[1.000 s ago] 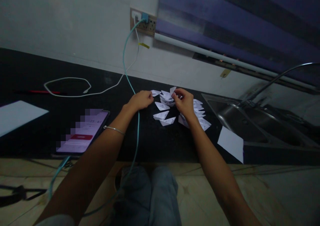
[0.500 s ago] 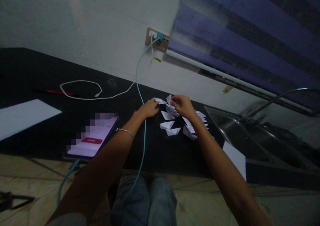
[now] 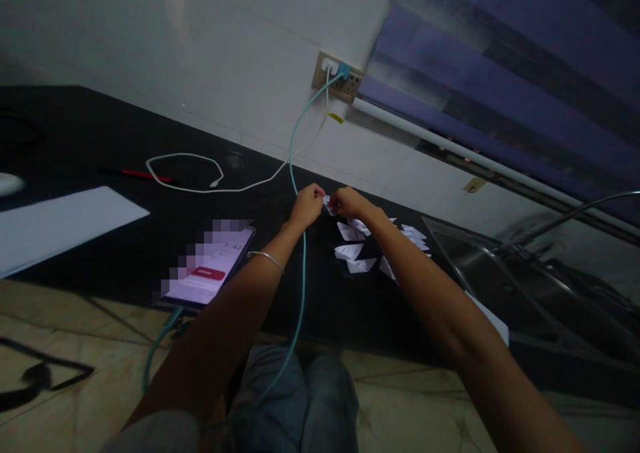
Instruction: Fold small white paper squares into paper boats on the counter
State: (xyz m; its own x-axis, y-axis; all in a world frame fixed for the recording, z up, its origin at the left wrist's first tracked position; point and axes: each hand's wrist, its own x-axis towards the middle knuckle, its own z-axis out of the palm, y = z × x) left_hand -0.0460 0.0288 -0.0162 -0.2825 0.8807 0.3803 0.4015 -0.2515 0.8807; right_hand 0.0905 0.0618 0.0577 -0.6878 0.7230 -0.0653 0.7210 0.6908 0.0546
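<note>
Near the wall, a small white folded paper boat [image 3: 328, 204] sits between my two hands. My left hand [image 3: 307, 206] has its fingers closed at the boat's left end. From the other side my right hand [image 3: 351, 203] pinches the same boat, its fingertips partly covering it. Just below my right hand lie more folded paper boats [image 3: 349, 252] on the black counter [image 3: 320, 306]. Another group of boats [image 3: 414, 235] rests to the right of my right forearm, which hides part of the pile.
A lit phone [image 3: 207, 269] lies left, with white paper sheets [image 3: 70, 223] beyond it. A teal cable [image 3: 303, 286] runs under my left wrist area from the wall socket [image 3: 337, 77]. A white cable [image 3: 195, 189] loops near a red pen [image 3: 145, 175]. At right is a metal sink [image 3: 480, 259].
My right hand has moved left, away from the pile, to meet my left hand at the paper boat. My left hand has risen and closed on its end. The view has shifted slightly.
</note>
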